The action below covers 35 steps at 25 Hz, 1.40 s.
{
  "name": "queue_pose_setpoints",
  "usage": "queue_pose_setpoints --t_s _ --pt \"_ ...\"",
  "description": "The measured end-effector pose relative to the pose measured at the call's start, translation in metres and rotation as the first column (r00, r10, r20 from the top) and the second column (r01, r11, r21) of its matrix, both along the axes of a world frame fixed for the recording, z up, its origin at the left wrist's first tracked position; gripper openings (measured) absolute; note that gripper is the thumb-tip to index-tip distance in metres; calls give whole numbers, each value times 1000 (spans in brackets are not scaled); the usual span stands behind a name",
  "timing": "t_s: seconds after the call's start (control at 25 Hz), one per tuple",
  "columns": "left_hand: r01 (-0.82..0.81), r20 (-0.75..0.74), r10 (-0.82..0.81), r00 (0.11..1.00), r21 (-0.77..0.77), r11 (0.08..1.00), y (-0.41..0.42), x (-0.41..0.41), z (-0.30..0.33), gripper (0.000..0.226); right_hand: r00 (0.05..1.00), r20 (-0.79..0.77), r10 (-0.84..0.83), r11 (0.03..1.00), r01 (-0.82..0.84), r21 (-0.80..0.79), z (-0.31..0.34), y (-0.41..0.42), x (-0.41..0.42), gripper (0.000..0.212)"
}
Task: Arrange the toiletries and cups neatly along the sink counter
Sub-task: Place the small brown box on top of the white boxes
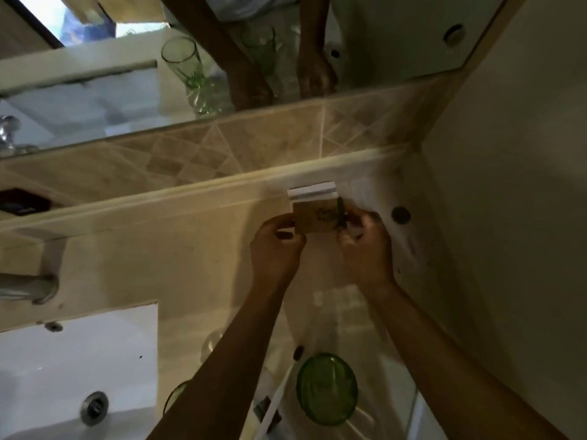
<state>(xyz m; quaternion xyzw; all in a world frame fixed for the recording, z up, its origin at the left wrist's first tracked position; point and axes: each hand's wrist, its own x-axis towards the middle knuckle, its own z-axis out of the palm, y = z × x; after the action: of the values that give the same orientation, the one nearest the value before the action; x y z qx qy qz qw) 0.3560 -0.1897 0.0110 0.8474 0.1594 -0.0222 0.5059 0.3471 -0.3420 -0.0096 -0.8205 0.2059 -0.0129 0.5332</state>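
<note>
A small tan box with a dark print (313,217) is held between both hands near the back ledge of the beige counter (190,236). My left hand (276,249) grips its left edge and my right hand (365,239) grips its right side. Just behind the tan box, a white box (313,190) lies against the ledge. A green glass cup (327,389) stands near the front between my forearms. A second green glass (174,396) shows partly beside my left forearm.
The white sink basin (63,376) with its drain (93,408) lies at lower left, a tap (28,289) above it. A mirror (95,90) spans the back wall and reflects glasses and hands. A plain wall (508,217) closes the right side.
</note>
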Motion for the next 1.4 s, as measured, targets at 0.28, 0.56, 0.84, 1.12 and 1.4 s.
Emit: queue_pose_setpoints --t_s 0.28,0.56,0.84,1.12,1.4 --pt "-21 52 17 999 72 997 -7 38 -32 40 981 19 192 893 -166 -419 -31 -8 46 41" --pt "-56 32 54 998 45 997 -6 57 -40 29 979 -96 181 899 -204 -389 -42 -7 72 42" --pt "-140 -89 140 986 5 990 -7 57 -40 42 993 -25 112 953 -114 -281 -38 -5 65 51" --pt "-154 -139 133 981 -152 976 26 -27 -2 17 1000 -22 19 999 -20 -49 -9 -11 -28 44" --pt "-173 -292 97 952 -246 954 51 -172 9 26 964 -187 192 980 -178 90 -5 -21 -173 49"
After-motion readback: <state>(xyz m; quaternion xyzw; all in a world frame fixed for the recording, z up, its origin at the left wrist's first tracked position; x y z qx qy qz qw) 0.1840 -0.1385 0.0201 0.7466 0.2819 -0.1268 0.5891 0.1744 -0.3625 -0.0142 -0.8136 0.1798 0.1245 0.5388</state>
